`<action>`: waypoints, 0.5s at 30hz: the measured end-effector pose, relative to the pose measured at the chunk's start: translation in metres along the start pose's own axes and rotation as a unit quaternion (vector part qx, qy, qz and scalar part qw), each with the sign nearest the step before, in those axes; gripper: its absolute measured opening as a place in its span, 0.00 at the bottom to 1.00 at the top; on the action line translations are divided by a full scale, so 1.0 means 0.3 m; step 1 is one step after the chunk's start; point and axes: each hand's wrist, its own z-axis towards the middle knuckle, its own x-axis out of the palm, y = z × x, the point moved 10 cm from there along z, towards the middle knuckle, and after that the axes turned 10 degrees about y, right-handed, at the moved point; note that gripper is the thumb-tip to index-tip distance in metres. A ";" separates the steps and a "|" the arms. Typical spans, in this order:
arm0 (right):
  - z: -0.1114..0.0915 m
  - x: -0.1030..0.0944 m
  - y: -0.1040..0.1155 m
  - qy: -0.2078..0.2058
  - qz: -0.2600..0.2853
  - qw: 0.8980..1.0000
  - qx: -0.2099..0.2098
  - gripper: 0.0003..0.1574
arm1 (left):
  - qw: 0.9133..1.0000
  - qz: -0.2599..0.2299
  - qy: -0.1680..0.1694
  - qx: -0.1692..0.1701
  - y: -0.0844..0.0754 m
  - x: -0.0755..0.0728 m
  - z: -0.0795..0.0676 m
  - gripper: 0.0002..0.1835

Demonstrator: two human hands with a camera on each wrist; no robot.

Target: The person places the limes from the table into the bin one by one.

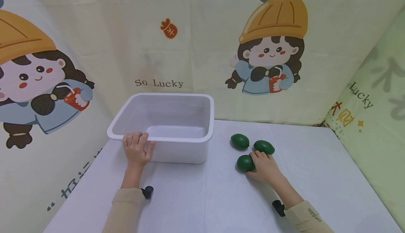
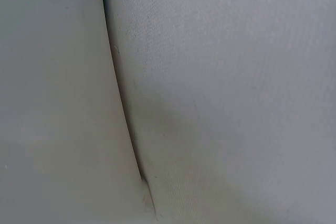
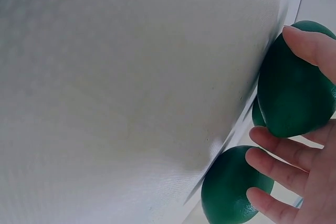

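Printed cloth (image 1: 205, 57) hangs behind the white table (image 1: 215, 201). Right of centre, below mid-frame, I have the right hand (image 1: 264, 166) curled, thumb and fingers, round the near lime (image 1: 245, 163), two more limes (image 1: 239, 141) (image 1: 264, 147) just above it; left of centre, the left hand (image 1: 136, 152) hooks the tub (image 1: 180, 152) by its rim. I read this as grasping; the next move calls for a snug lift clear of the neighbours
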 end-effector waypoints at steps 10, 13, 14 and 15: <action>0.000 -0.005 0.003 -0.014 -0.012 1.000 0.001 0.43 | 1.000 0.000 -0.004 0.001 0.000 -0.003 0.000 0.27; 0.000 -0.008 0.005 -0.018 -0.020 1.000 -0.001 0.44 | 1.000 0.000 -0.001 0.000 -0.001 -0.003 0.000 0.27; 0.000 -0.009 0.005 -0.020 -0.020 1.000 0.000 0.44 | 1.000 0.001 0.000 0.000 -0.001 -0.003 0.000 0.27; -0.001 -0.011 0.007 -0.022 -0.020 1.000 -0.001 0.44 | 1.000 0.001 0.001 -0.001 -0.001 -0.003 0.000 0.27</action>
